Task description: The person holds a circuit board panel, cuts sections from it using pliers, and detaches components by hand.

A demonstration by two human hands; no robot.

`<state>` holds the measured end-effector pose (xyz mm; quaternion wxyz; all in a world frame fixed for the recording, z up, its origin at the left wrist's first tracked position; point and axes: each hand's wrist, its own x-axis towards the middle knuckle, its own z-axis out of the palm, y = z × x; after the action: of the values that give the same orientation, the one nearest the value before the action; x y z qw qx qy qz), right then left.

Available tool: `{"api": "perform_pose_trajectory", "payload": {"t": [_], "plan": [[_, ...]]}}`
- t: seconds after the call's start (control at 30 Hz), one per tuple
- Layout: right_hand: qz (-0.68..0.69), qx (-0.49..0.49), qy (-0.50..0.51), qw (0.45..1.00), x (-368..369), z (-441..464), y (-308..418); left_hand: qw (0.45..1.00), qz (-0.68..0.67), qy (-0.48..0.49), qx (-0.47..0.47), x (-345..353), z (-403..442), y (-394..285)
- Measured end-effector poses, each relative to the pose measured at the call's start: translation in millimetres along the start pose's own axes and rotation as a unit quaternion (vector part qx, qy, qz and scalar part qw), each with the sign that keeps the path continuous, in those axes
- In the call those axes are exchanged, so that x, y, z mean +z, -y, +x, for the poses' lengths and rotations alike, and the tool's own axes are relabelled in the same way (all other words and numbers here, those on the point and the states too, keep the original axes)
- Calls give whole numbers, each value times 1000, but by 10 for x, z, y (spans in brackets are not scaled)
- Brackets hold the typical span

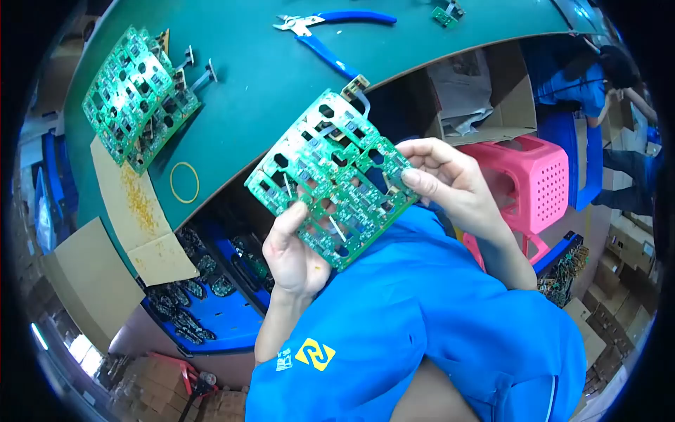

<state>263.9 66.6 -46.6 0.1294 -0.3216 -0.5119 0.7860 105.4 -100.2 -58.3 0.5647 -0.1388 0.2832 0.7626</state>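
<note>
A green circuit board panel (337, 183) with several dark cut-outs is held tilted above my lap, near the table's edge. My left hand (294, 253) grips its lower left side, thumb on the face and fingers behind it. On the right edge, my right hand (446, 179) pinches the panel between thumb and fingers. A small connector (356, 87) on a grey ribbon cable sticks out at the panel's top corner. Blue-handled cutters (302, 27) lie open on the green table beyond the panel.
Stacked green boards (133, 91) stand at the table's left, near a yellow rubber band (184, 183) and a cardboard strip (144, 218). Right are an open carton (506, 105) and a pink stool (538, 183). Blue trays (218, 316) hold boards below. Another person (576, 84) is at far right.
</note>
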Motion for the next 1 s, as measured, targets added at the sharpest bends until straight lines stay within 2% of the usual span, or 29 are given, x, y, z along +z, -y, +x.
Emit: {"api": "perform_pose_trajectory", "payload": {"t": [0.33,0.5,0.67,0.8,1.0], "plan": [[-33,9,2,999,-54,55,-61,997,-51,65,4,46,-14,2],[14,3,7,1000,-46,112,-128,996,-44,71,-4,22,-34,-19],[60,42,-5,997,-62,115,-172,994,-62,86,-13,-19,-51,-26],[69,29,2,997,-41,108,-137,987,-85,128,-43,-87,-32,-55],[107,39,9,993,-56,107,-165,988,-91,122,-33,-114,-41,-37]]}}
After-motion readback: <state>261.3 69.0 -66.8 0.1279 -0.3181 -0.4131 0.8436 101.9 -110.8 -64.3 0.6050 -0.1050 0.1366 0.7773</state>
